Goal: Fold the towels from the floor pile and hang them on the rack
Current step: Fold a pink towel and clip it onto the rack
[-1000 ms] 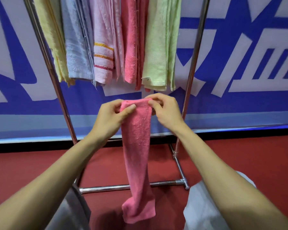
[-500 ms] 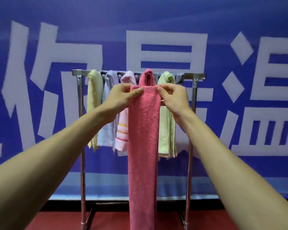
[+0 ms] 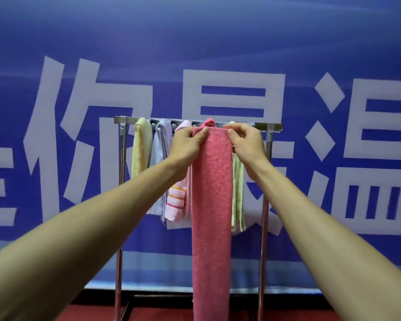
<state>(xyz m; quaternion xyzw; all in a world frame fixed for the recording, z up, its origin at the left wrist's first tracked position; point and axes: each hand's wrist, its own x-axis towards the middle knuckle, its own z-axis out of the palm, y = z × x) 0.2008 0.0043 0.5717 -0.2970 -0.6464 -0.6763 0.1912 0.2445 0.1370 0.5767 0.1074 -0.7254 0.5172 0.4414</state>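
A long folded pink towel (image 3: 211,205) hangs straight down in front of me. My left hand (image 3: 187,144) pinches its top left corner and my right hand (image 3: 245,142) pinches its top right corner. The top edge sits level with the top bar of the metal rack (image 3: 273,126). On that bar hang a yellow towel (image 3: 141,144), a pale blue towel (image 3: 160,149), a striped pink towel (image 3: 177,200), a dark pink towel (image 3: 208,123) and a light green towel (image 3: 238,200). The held towel covers much of the dark pink one.
The rack's two upright posts (image 3: 120,205) run down to the red floor (image 3: 162,312). A blue banner (image 3: 218,42) with large white characters fills the wall behind the rack. The bar end right of the green towel is bare.
The view has tilted up from the floor to the rack top. Both hands have lifted the pink towel from waist height up to the top bar.
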